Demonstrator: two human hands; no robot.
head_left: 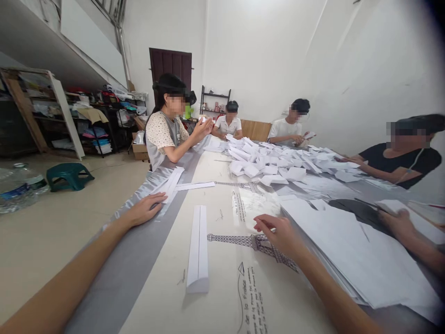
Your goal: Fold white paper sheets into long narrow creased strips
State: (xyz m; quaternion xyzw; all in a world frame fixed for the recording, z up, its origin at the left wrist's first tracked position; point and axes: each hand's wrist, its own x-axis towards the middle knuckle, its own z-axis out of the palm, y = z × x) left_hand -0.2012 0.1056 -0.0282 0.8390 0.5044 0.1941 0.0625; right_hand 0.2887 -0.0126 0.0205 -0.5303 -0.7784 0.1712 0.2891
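Observation:
My left hand (149, 208) lies flat on the table's left side, its fingertips touching a small stack of folded white paper strips (171, 184). My right hand (280, 233) is over the printed tablecloth, fingers loosely bent and apart, with nothing visible in it. Between the hands lies a long folded paper strip (197, 248) with a lengthwise seam and a raised near end. Another narrow strip (195, 186) lies farther off, beside the stack.
Flat white sheets (361, 250) are piled on the right, where another person's hand (399, 227) holds something dark. A big heap of folded papers (278, 160) covers the far table. Several people sit around it. A green stool (69, 175) and plastic bottles (21, 185) stand on the left floor.

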